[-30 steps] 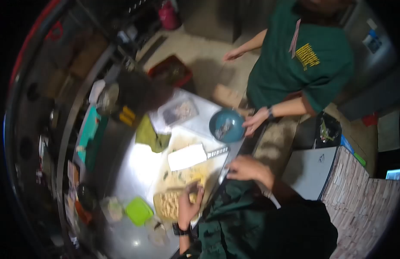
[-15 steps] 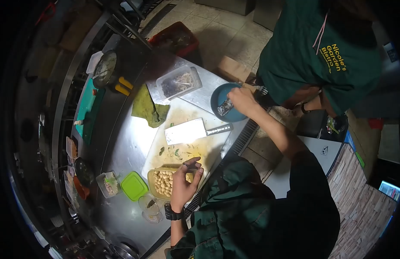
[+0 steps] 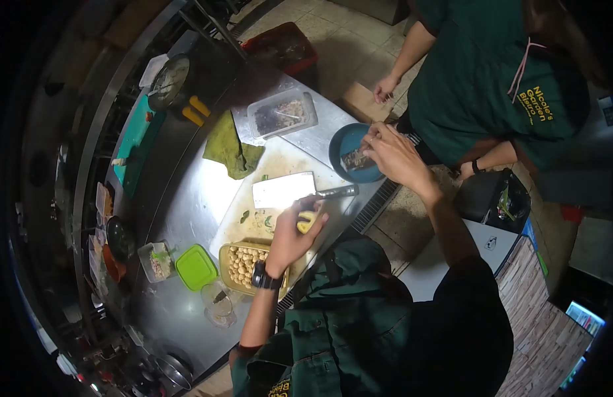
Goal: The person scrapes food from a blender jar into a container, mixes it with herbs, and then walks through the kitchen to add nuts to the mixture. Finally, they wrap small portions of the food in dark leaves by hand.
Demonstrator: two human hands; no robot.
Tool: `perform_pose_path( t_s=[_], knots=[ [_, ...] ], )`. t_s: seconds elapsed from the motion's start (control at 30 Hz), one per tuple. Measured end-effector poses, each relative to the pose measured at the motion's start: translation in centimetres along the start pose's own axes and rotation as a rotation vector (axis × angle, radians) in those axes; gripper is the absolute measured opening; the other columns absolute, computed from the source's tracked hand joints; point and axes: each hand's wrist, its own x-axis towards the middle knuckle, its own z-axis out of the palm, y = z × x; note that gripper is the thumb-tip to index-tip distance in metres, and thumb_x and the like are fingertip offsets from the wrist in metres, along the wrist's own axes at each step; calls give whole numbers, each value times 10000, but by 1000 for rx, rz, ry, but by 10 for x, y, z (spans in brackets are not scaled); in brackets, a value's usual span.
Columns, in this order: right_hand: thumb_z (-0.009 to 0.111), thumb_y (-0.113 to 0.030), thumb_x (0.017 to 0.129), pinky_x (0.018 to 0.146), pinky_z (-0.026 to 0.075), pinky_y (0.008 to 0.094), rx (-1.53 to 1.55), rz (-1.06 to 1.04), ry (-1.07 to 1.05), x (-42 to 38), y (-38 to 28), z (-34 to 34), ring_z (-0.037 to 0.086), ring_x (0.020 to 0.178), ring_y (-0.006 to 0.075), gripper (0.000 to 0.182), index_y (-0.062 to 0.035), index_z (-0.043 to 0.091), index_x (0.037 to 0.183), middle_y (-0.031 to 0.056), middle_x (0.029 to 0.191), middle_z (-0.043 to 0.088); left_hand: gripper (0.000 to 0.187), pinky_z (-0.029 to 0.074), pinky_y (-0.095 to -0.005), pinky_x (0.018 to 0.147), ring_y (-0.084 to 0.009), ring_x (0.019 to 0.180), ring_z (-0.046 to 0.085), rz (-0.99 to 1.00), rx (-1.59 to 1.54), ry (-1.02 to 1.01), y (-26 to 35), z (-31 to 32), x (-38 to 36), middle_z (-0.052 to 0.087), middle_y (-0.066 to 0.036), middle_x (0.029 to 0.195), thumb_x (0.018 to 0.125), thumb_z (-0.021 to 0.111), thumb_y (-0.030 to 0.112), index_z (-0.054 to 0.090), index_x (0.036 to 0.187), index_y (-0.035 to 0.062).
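Fingers of my left hand (image 3: 294,237) curl around a small yellow piece of food (image 3: 307,221), over the stained cutting board (image 3: 237,221). Right beside that hand lies a cleaver (image 3: 284,190), its handle pointing right. Below the hand, a tub (image 3: 224,272) holds small pale round balls (image 3: 245,264). My right hand (image 3: 394,153) reaches over a blue bowl (image 3: 339,140), fingertips pinched together at its right side. A dark brownish piece (image 3: 354,159) lies in the bowl beside the fingertips; I cannot tell what the pinch holds.
A clear tub of dark and pale food (image 3: 280,118) stands behind the board, near an olive-green crumpled sheet (image 3: 230,149). A bright green lid (image 3: 196,267) and a small food container (image 3: 155,262) sit at left. A co-worker in a green shirt (image 3: 478,86) stands beyond the counter edge.
My left hand has moved up from the tub onto the board, a yellow piece now showing in its fingers. My right hand has shifted right over the bowl. The co-worker's arm now hangs in view.
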Motion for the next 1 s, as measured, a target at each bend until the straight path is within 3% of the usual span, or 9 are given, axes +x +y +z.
perform_pose_path(
  t_s=[0.1,0.2,0.27,0.5,0.57,0.7,0.8,0.87,1.0],
  knots=[
    [609,-92,929,865,521,371,208,-10,5,-6,-6,-5,656,964,293,181,10,641,1075,131,940,660,494,547,-312,872,-205,1065,661,-40,-255,35,-23,21,38,662,-128,1184,921,713,184,533,1355,31],
    [601,-131,970,832,519,401,580,279,-60,-19,-14,4,671,919,310,164,18,617,1038,155,1001,677,517,552,-284,833,-186,1026,668,-165,-584,32,-34,37,61,672,-121,1146,927,708,167,506,1370,-6],
    [595,-107,986,851,527,323,950,459,80,-30,-20,17,672,986,202,155,34,607,1048,139,1026,688,486,550,-257,788,-140,934,674,-260,-806,-64,-24,37,59,695,-88,1041,930,700,137,520,1348,-34],
    [613,-52,968,857,523,259,1146,512,-5,-87,-58,79,652,1006,142,152,44,611,1086,95,1054,689,394,517,-234,728,-83,822,656,-398,-292,-9,-42,9,-2,719,-43,908,894,731,100,610,1249,-21],
    [624,-39,958,846,524,258,1160,560,7,-107,-65,116,657,990,138,153,44,612,1086,91,1049,691,348,522,-248,731,-96,826,668,-287,-424,65,-77,11,-17,737,-84,918,883,741,115,649,1189,-20],
    [633,-90,962,821,525,271,1014,601,-39,-104,-83,139,669,970,158,171,27,621,1085,126,1072,693,207,540,-300,708,-164,781,703,-332,-132,189,-83,-6,-19,748,-145,883,852,745,89,719,1024,-22],
    [636,-9,888,854,515,371,683,312,-34,-83,-88,119,640,1076,276,232,11,628,1119,189,1160,653,133,552,-357,713,-285,818,721,-277,288,168,-75,-14,-12,723,-196,928,791,727,33,748,922,24],
    [609,83,796,991,458,453,509,110,-52,-73,-81,119,520,1231,385,429,-20,596,1212,212,1247,587,166,552,-369,720,-300,822,715,-221,330,165,-77,-16,-14,721,-187,928,788,736,50,740,953,31],
    [465,66,878,1026,410,500,21,-5,-1,-57,-74,135,518,1182,368,442,-38,512,1305,209,1243,549,305,549,-397,742,-333,833,696,-213,314,116,-101,-10,-16,710,-161,933,773,762,89,698,1069,56]
  ],
)
